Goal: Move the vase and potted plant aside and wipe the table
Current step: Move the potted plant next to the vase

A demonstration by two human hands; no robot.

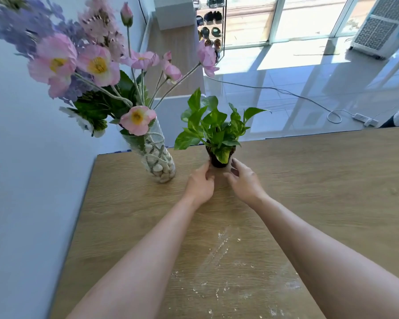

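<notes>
A small potted plant (218, 134) with green leaves in a dark pot stands near the far edge of the wooden table (332, 180). My left hand (200, 183) touches the pot's left side and my right hand (242, 178) its right side, fingers spread loosely around the base; whether they grip it is unclear. A clear glass vase (156, 157) filled with white pebbles and pink and purple flowers stands to the left of the pot, at the table's far left corner. Pale crumbs and dust (219, 249) are smeared on the table close to me.
A pale wall (32, 180) runs along the table's left edge. Beyond the far edge lie a tiled floor, a power strip with cable (364, 119), a shoe rack (211, 24) and a white air cooler (382, 26).
</notes>
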